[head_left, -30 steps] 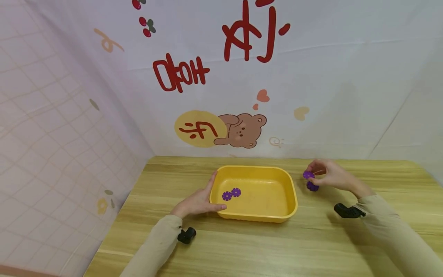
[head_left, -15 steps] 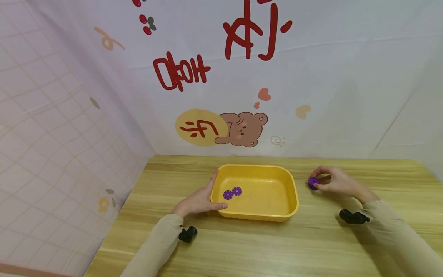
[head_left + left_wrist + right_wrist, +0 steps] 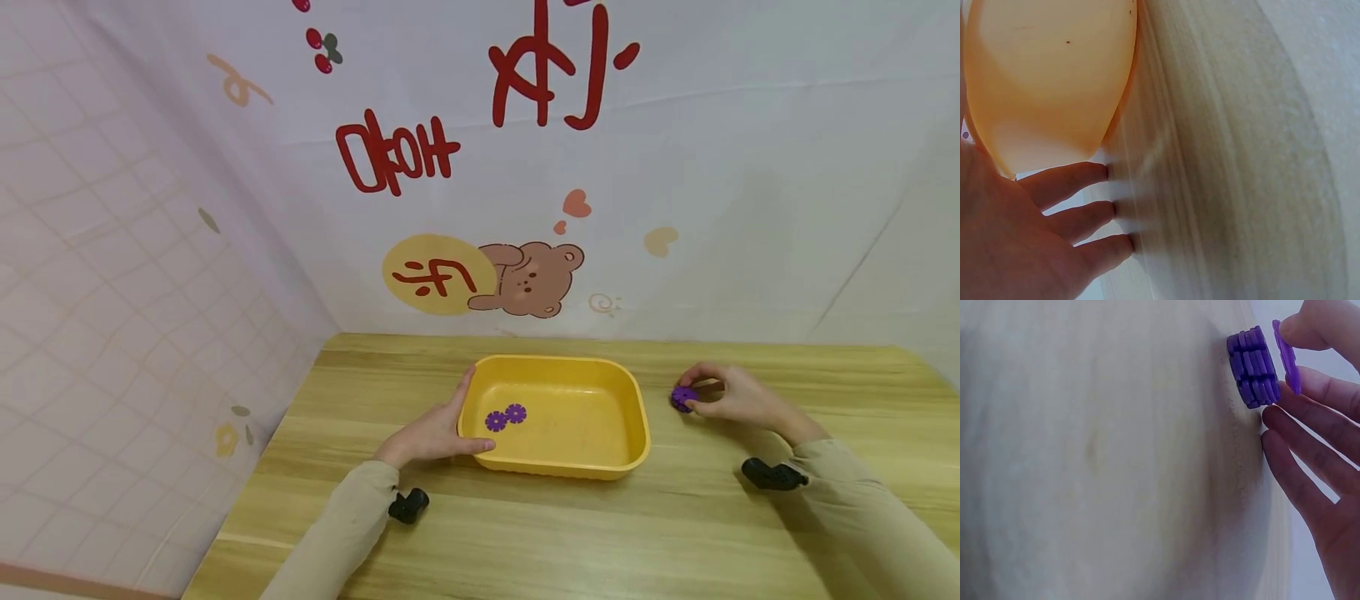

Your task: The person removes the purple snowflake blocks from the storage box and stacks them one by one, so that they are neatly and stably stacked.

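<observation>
My right hand [image 3: 733,398] pinches a thin purple notched plastic disc [image 3: 1287,357] between thumb and fingertip. Right beside that disc is a stack of similar purple discs [image 3: 1252,367] on the table, and a narrow gap shows between the two in the right wrist view. My left hand [image 3: 431,433] rests at the left end of a yellow tray [image 3: 555,468], its thumb reaching over the front left rim and its index finger lying along the left side. Three of its fingers [image 3: 1094,255] stretch out straight below the tray wall in the left wrist view.
Inside the tray, toward its left, lie two joined purple discs [image 3: 506,417]. The wooden table [image 3: 570,533] ends at the back against a white printed cloth [image 3: 735,167]. Another cloth [image 3: 135,333] hangs along the left. A black wrist device [image 3: 772,475] sits below the right sleeve.
My right hand has lowered the pinched disc from above and behind the stack until it overlaps the stack in the head view. The left hand stays at the tray.
</observation>
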`<action>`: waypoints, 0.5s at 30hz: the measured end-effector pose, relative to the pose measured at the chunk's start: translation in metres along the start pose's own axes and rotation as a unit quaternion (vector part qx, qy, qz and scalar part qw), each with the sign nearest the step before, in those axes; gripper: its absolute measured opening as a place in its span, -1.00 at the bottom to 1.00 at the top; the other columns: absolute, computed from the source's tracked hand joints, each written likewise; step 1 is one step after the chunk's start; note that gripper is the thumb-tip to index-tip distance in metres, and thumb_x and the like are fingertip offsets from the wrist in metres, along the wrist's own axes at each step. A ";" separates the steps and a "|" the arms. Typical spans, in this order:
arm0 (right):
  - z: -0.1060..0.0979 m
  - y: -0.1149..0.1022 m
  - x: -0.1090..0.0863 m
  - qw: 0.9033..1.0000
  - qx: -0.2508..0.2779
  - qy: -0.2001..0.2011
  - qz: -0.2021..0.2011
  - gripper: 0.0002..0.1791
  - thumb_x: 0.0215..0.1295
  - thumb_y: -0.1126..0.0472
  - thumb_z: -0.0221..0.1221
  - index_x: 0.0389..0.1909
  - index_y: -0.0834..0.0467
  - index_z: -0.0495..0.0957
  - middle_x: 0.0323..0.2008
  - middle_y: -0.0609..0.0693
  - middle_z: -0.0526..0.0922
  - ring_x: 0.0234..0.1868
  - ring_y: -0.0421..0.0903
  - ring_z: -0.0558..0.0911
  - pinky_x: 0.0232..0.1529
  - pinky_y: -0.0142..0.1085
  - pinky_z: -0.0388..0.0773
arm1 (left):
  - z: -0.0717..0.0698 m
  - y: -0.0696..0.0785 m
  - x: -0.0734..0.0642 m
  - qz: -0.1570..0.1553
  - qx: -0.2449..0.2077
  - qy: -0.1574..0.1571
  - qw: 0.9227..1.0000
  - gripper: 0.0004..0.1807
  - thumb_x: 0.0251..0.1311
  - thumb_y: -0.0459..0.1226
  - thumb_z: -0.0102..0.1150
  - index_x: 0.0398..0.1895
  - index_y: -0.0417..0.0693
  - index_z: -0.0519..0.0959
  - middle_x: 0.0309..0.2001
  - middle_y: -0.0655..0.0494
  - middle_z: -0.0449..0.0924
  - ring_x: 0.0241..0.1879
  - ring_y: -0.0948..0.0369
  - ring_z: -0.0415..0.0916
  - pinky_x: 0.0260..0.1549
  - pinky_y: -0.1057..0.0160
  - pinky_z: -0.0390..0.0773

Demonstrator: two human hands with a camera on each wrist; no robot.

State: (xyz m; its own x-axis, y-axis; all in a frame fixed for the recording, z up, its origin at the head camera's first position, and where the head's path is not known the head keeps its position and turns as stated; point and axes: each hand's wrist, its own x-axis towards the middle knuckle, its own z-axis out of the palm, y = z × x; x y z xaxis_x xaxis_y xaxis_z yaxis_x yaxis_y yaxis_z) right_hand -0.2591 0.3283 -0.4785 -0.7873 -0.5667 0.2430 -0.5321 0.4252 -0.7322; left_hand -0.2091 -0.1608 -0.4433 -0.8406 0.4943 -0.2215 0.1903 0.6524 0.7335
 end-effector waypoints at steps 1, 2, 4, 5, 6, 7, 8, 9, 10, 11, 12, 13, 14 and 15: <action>0.000 0.000 0.000 1.000 -0.005 0.000 -0.001 -0.67 -0.01 0.54 0.36 -0.18 0.33 0.55 -0.17 0.21 0.60 -0.17 -0.16 0.64 -0.21 -0.39 0.58 | 0.000 0.000 0.000 0.000 -0.001 -0.001 1.000 0.30 0.07 0.11 0.35 0.49 0.35 -0.56 -0.31 0.16 0.56 -0.36 0.22 0.53 -0.07 0.15 0.49; 0.000 0.001 -0.001 1.000 -0.008 0.000 -0.002 -0.66 -0.01 0.54 0.36 -0.18 0.33 0.55 -0.17 0.21 0.59 -0.17 -0.16 0.64 -0.21 -0.39 0.58 | 0.000 0.001 0.000 0.001 -0.002 -0.002 1.000 0.30 0.07 0.11 0.35 0.49 0.35 -0.56 -0.31 0.16 0.57 -0.36 0.23 0.54 -0.08 0.16 0.49; 0.000 0.001 -0.001 1.000 -0.014 0.001 -0.002 -0.66 -0.01 0.54 0.36 -0.18 0.32 0.55 -0.17 0.20 0.59 -0.16 -0.17 0.63 -0.21 -0.40 0.58 | 0.000 0.000 0.000 0.003 -0.004 -0.002 1.000 0.30 0.07 0.11 0.35 0.49 0.35 -0.56 -0.30 0.17 0.57 -0.35 0.23 0.54 -0.07 0.15 0.49; 0.000 0.001 -0.001 1.000 -0.015 0.000 -0.001 -0.66 -0.01 0.53 0.36 -0.18 0.32 0.55 -0.17 0.19 0.59 -0.16 -0.17 0.63 -0.21 -0.40 0.58 | 0.000 0.000 0.001 0.004 -0.004 -0.002 1.000 0.30 0.07 0.12 0.34 0.49 0.35 -0.56 -0.29 0.17 0.58 -0.34 0.24 0.54 -0.05 0.15 0.48; 0.000 0.001 -0.001 1.000 -0.016 -0.001 0.000 -0.66 0.00 0.53 0.36 -0.17 0.31 0.55 -0.17 0.19 0.59 -0.16 -0.17 0.63 -0.20 -0.40 0.58 | 0.000 0.000 0.001 0.004 -0.006 -0.003 1.000 0.30 0.07 0.12 0.34 0.49 0.35 -0.56 -0.27 0.17 0.58 -0.34 0.25 0.54 -0.03 0.15 0.48; 0.000 0.001 -0.001 1.000 -0.016 -0.002 0.001 -0.67 0.00 0.53 0.36 -0.17 0.31 0.55 -0.17 0.18 0.59 -0.15 -0.18 0.63 -0.20 -0.40 0.58 | 0.000 0.000 0.001 0.005 -0.006 -0.003 1.000 0.30 0.08 0.12 0.34 0.49 0.36 -0.57 -0.26 0.16 0.58 -0.33 0.25 0.55 -0.02 0.14 0.48; 0.000 0.001 -0.001 1.000 -0.016 -0.004 0.003 -0.67 0.01 0.52 0.36 -0.17 0.31 0.55 -0.16 0.18 0.59 -0.14 -0.18 0.63 -0.19 -0.40 0.57 | 0.000 0.000 0.001 0.005 -0.005 -0.003 1.000 0.30 0.07 0.12 0.34 0.49 0.36 -0.57 -0.24 0.15 0.58 -0.32 0.26 0.55 -0.01 0.14 0.47; 0.001 0.001 -0.002 1.000 -0.014 -0.003 0.006 -0.67 0.01 0.52 0.36 -0.17 0.30 0.55 -0.16 0.18 0.59 -0.14 -0.18 0.62 -0.18 -0.40 0.57 | 0.000 -0.001 0.001 0.006 -0.006 -0.003 1.000 0.30 0.08 0.12 0.34 0.49 0.36 -0.57 -0.22 0.15 0.58 -0.31 0.27 0.55 0.01 0.14 0.47; 0.001 0.001 -0.002 1.000 -0.015 -0.004 0.008 -0.66 0.01 0.52 0.36 -0.16 0.30 0.56 -0.16 0.17 0.59 -0.13 -0.19 0.62 -0.18 -0.40 0.57 | 0.000 -0.001 0.001 0.007 -0.007 -0.003 1.000 0.30 0.08 0.12 0.34 0.49 0.36 -0.57 -0.20 0.15 0.58 -0.29 0.27 0.55 0.02 0.14 0.46; 0.001 0.001 -0.002 1.000 -0.015 -0.004 0.012 -0.66 0.01 0.52 0.36 -0.16 0.29 0.55 -0.16 0.16 0.59 -0.13 -0.19 0.62 -0.17 -0.40 0.57 | 0.000 -0.001 0.001 0.007 -0.006 -0.002 1.000 0.30 0.07 0.12 0.34 0.49 0.36 -0.57 -0.20 0.15 0.58 -0.29 0.27 0.55 0.02 0.14 0.46; 0.001 0.001 -0.003 1.000 -0.018 -0.005 0.014 -0.66 0.01 0.51 0.36 -0.15 0.29 0.55 -0.15 0.16 0.58 -0.12 -0.20 0.62 -0.17 -0.41 0.56 | 0.000 -0.001 0.001 0.006 -0.005 -0.002 1.000 0.30 0.07 0.12 0.34 0.49 0.36 -0.57 -0.20 0.14 0.58 -0.30 0.27 0.55 0.01 0.14 0.46; 0.001 0.001 -0.003 1.000 -0.019 -0.006 0.016 -0.65 0.01 0.51 0.36 -0.15 0.28 0.55 -0.14 0.15 0.58 -0.12 -0.21 0.61 -0.16 -0.41 0.56 | 0.000 -0.001 0.001 0.006 -0.004 -0.002 1.000 0.30 0.07 0.13 0.34 0.49 0.35 -0.57 -0.20 0.13 0.58 -0.30 0.27 0.55 0.00 0.14 0.47; 0.000 0.001 -0.003 1.000 -0.021 -0.006 0.018 -0.65 0.02 0.51 0.35 -0.14 0.28 0.55 -0.14 0.15 0.58 -0.11 -0.21 0.61 -0.16 -0.41 0.56 | 0.000 -0.001 0.000 0.005 -0.003 -0.002 1.000 0.30 0.07 0.13 0.34 0.49 0.35 -0.56 -0.21 0.13 0.58 -0.31 0.27 0.55 -0.01 0.15 0.47; 0.000 0.001 -0.004 1.000 -0.022 -0.005 0.018 -0.65 0.01 0.50 0.36 -0.14 0.28 0.55 -0.14 0.15 0.58 -0.11 -0.21 0.61 -0.15 -0.41 0.56 | 0.000 -0.001 0.000 0.004 -0.003 -0.001 1.000 0.30 0.07 0.13 0.34 0.49 0.35 -0.56 -0.19 0.12 0.58 -0.31 0.26 0.54 -0.01 0.15 0.47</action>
State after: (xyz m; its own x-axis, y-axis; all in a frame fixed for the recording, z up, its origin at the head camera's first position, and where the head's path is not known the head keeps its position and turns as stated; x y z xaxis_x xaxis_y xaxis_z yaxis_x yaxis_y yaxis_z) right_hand -0.2567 0.3304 -0.4803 -0.8036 -0.5571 0.2097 -0.5161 0.4764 -0.7119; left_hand -0.2092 -0.1615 -0.4446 -0.8378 0.5013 -0.2163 0.1950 0.6448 0.7391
